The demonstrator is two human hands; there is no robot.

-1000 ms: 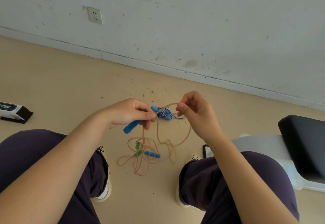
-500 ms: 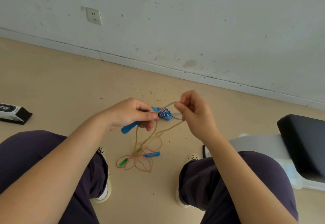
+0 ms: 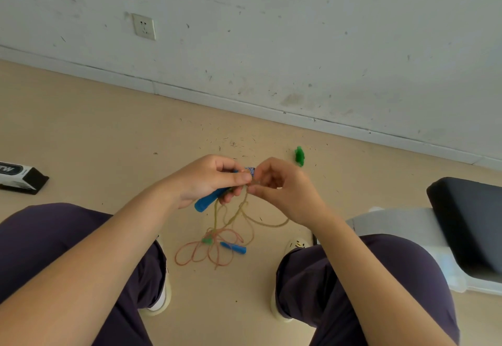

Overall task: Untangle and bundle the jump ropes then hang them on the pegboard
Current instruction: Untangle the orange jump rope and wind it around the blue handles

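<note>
Blue handle (image 3: 210, 199) gripped in left hand (image 3: 206, 180), slanting down-left; right hand (image 3: 282, 186) pinching tan rope (image 3: 245, 209) at knot; loops trailing to floor (image 3: 81, 139).

I see open floor (image 3: 81, 139) ahead — rope loops (image 3: 214, 248) between my knees, black cushion (image 3: 470, 223) crowding right.

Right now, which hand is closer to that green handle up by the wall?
Right. The right hand sits just below and left of the green handle, apart from it. The left hand, gripping the blue handle, lies farther left.
</note>
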